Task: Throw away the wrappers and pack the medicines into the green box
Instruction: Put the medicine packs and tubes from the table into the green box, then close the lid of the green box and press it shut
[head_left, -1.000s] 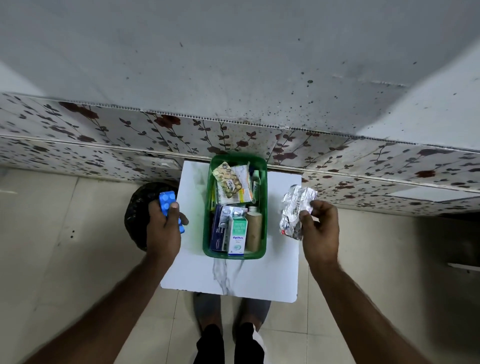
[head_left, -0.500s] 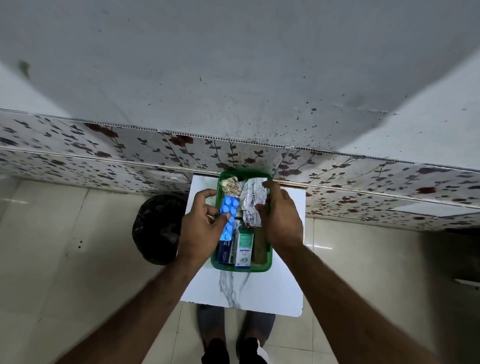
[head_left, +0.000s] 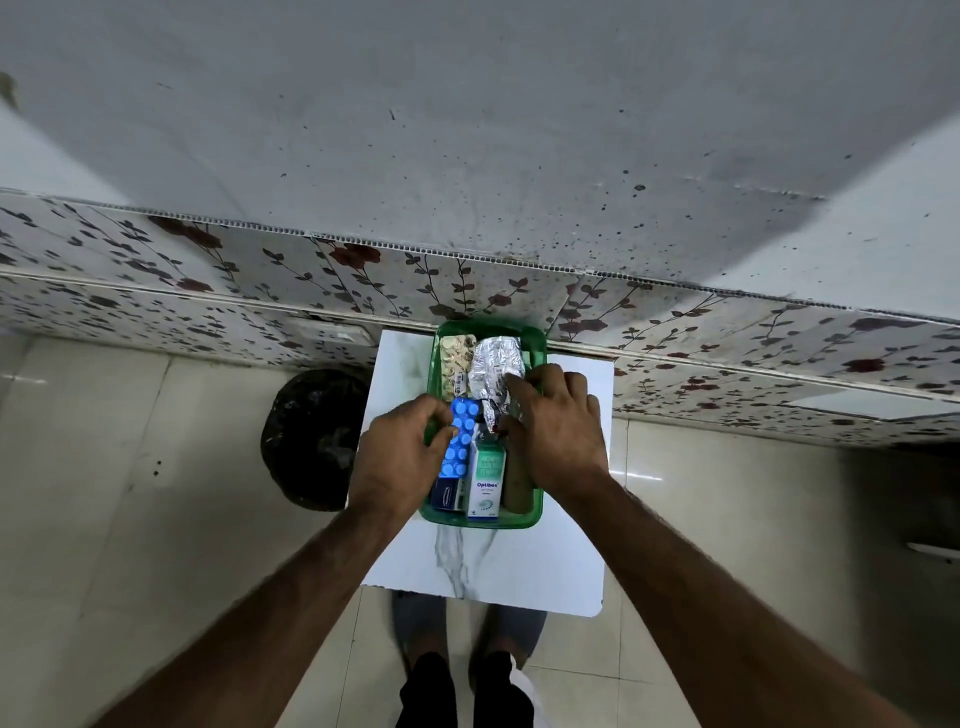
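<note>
Two hands work over one box, so I log from the biggest item down. White table (head_left: 545, 561) stands against the flowered wall, with the black bin (head_left: 311, 436) on the floor just beside its left edge, presumably so wrappers can drop straight in. Green box (head_left: 480, 519) sits at the table's far middle, within reach of both arms.

Left hand (head_left: 400, 462) has its fingers pinching the blue pill strip (head_left: 460, 441) at the edge, laying it lengthwise over the cartons in the box's left half; my guess is flat placement saves room. Right hand (head_left: 556, 431) has its fingers curled together, pinching the lower end of the silver foil strip (head_left: 493, 369), which lies in the box's far half beside a tan pill strip (head_left: 454, 356).

Labels: the white-and-green carton (head_left: 487, 480) reads "Optibex"; its smaller print is illegible. Brown bottle (head_left: 518, 486) beside it shows no readable text.
</note>
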